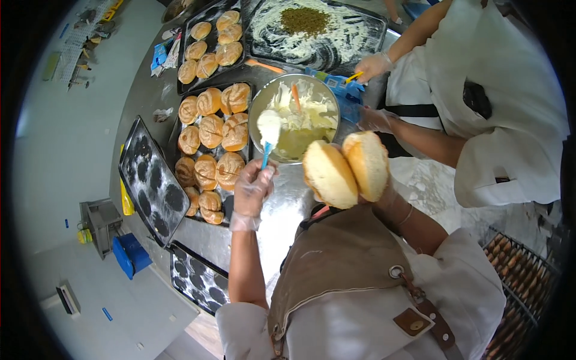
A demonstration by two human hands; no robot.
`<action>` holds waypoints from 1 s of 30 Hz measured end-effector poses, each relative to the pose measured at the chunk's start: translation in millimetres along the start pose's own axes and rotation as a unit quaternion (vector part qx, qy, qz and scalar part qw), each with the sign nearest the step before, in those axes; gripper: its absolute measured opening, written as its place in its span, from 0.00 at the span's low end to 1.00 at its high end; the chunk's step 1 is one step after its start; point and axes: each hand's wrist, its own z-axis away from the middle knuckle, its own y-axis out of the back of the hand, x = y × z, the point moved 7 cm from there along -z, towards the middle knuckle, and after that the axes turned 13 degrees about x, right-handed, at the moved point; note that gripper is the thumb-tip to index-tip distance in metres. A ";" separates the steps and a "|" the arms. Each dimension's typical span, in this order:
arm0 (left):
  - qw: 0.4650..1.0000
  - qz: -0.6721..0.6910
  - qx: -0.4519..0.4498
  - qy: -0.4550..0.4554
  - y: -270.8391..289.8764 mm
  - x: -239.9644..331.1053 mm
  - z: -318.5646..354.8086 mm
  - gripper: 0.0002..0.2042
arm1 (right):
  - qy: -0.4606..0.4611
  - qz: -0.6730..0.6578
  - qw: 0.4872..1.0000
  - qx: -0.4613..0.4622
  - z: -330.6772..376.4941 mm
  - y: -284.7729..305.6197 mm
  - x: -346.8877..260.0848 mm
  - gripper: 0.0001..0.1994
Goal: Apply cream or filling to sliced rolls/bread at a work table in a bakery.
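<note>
My left hand (251, 191), in a clear plastic glove, is closed around the blue handle of a spatula (266, 157). A thick lump of white cream (269, 126) covers the blade, over the left side of a round metal bowl (259, 103). More cream (306, 115) lies in the bowl with some yellowish liquid, and an orange-handled tool (295, 95) stands in it. My right hand (391, 199) holds a split bun (329, 174), its two halves spread with the pale cut faces up. The bun hides most of that hand's fingers.
Baking trays of sugared buns (210, 131) (207, 65) stand left of the bowl. A floured tray (264, 48) with a brown crumbly heap (305, 21) lies beyond. At right, a co-worker's gloved hand (373, 66) grips a yellow handle near a blue package (345, 87). Dark trays (155, 186) lean at left.
</note>
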 end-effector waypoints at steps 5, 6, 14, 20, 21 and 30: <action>0.984 0.151 0.081 -0.058 -1.4 -11.8 29.5 0.24 | 0.111 0.292 0.950 -0.015 -29.8 -21.0 17.7 0.38; 0.978 0.163 0.106 -0.078 -0.1 -14.7 31.7 0.24 | 0.111 0.293 0.949 -0.016 -31.4 -26.8 22.5 0.38; 0.957 0.215 0.181 -0.069 -0.5 10.8 43.4 0.25 | 0.020 0.150 0.986 -0.071 -21.3 -98.4 51.9 0.33; 0.941 0.259 0.218 -0.023 -3.3 17.6 53.6 0.21 | 0.053 0.159 0.983 -0.072 -22.6 -96.0 49.7 0.31; 0.941 0.259 0.218 -0.024 -3.7 18.1 53.4 0.21 | 0.049 0.150 0.984 -0.078 -23.8 -95.3 50.3 0.31; 0.921 0.275 0.275 0.010 6.1 24.9 54.7 0.15 | 0.037 0.056 0.992 -0.111 -43.9 -93.4 52.2 0.30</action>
